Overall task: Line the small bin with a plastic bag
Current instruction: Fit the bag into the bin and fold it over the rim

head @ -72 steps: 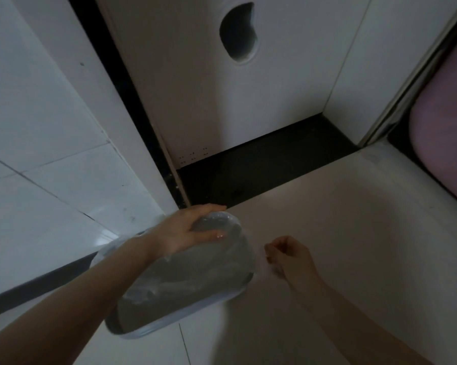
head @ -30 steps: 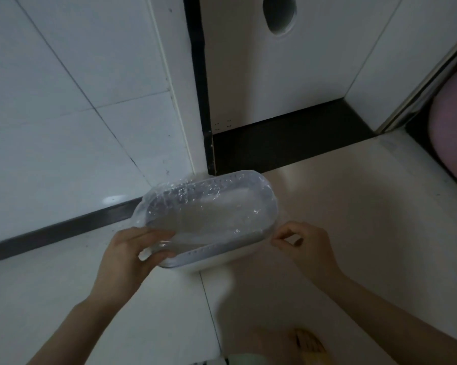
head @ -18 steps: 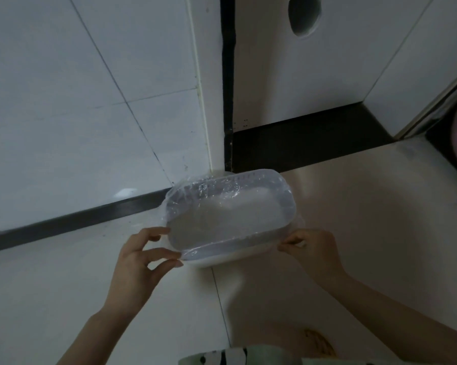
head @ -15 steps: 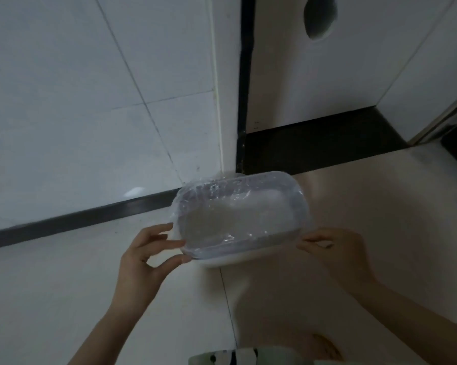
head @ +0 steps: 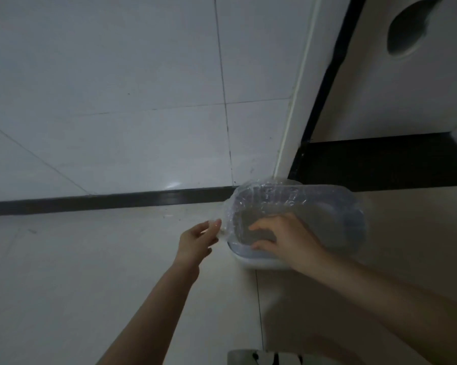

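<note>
A small white oblong bin (head: pixel 259 262) stands on the floor against the wall corner. A clear plastic bag (head: pixel 282 196) sits in it, its edge folded over the rim. My left hand (head: pixel 197 242) pinches the bag's edge at the bin's left end, outside the rim. My right hand (head: pixel 285 239) reaches down into the bin with fingers spread, pressing on the bag inside.
A white tiled wall (head: pixel 116 101) with a dark skirting strip (head: pixel 103 200) runs behind the bin. A white cabinet panel (head: pixel 396 83) with a round hole stands at the right over a dark plinth (head: pixel 380 162). The floor (head: pixel 77 285) is pale tile.
My right hand left the bin's right end and went inside the bag. My left hand now pinches the bag at the left end. The view swung left.
</note>
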